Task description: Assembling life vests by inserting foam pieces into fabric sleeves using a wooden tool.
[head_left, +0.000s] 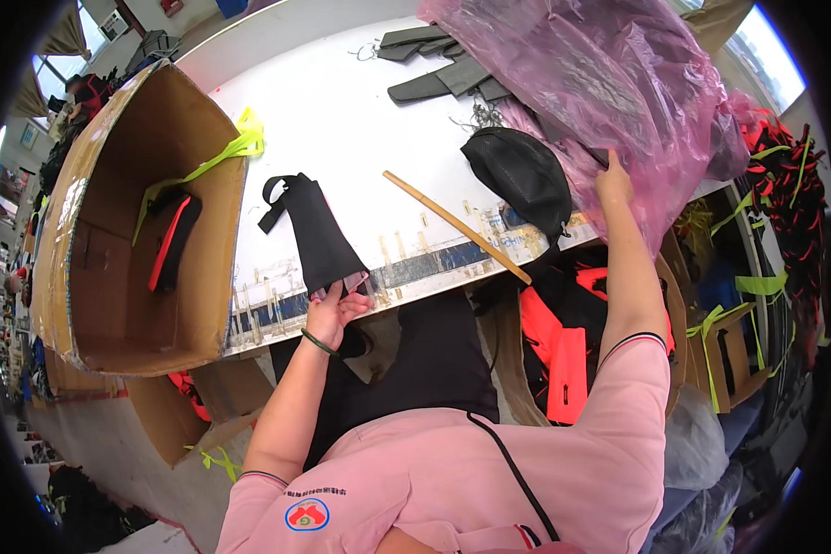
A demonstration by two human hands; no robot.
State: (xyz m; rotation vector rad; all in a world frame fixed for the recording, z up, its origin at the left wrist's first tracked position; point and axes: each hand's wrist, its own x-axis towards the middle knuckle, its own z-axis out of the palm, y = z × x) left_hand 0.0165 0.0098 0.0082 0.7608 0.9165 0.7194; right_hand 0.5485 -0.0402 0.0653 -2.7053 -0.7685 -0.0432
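A black fabric piece (312,231) with a strap loop at its far end lies on the white table. My left hand (331,314) pinches its near end at the table's front edge, where a pinkish lining shows. My right hand (614,183) reaches out to the far right, closed at the edge of a pink plastic bag (609,83). Between its fingers is the end of a dark fabric strip (594,155), partly covered by the plastic. A black mesh-covered pouch (519,175) sits left of my right forearm.
A wooden stick (457,226) lies slantwise on the white table (342,111). Dark grey fabric pieces (443,83) lie at the back. An open cardboard box (111,305) on the left holds a black-and-red piece (175,242). Orange-and-black fabric (563,355) hangs below the table's edge.
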